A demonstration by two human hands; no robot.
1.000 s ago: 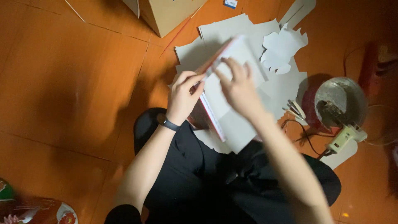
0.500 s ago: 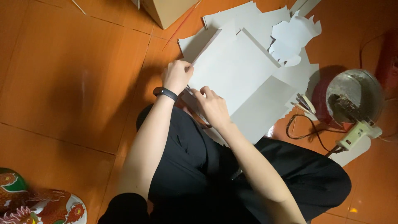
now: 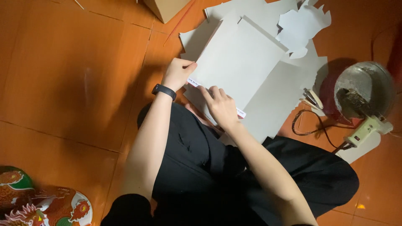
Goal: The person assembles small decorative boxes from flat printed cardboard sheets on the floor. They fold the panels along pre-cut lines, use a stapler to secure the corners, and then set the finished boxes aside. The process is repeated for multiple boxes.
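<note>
**Operator:** Head view, the only one I have. I see the left hand (image 3: pixel 178 73) pinching the near left corner of a large grey cardboard sheet (image 3: pixel 238 62), thumb on top and fingers curled under. The right hand (image 3: pixel 221 106) lies flat on the sheet's near edge, fingertips pressing a thin white strip (image 3: pixel 240 112) that runs along that edge.

**Second:** What changed over the last second?

**Operator:** A second ago both hands held the sheet lifted and tilted, with a reddish edge showing. Half a second ago it was coming down. Now it lies spread on the orange floor (image 3: pixel 75 83) over the person's lap, on top of other grey sheets and a white cut-out shape (image 3: pixel 303 27). I judge the handling has passed from turning the sheet to pressing along its near edge.

**Second:** So neither hand is free?

**Operator:** Neither. The left grips the corner; the right is open, palm down, holding by pressure only.

**Second:** What lies around it?

**Operator:** To the right, a metal bowl (image 3: pixel 364 90) with a glue gun (image 3: pixel 368 127) just beside it and its dark cord looping toward the sheets. A cardboard box (image 3: pixel 167 7) sits at the floor's far edge, and a painted decorative object (image 3: pixel 42 201) at the near left corner.
</note>
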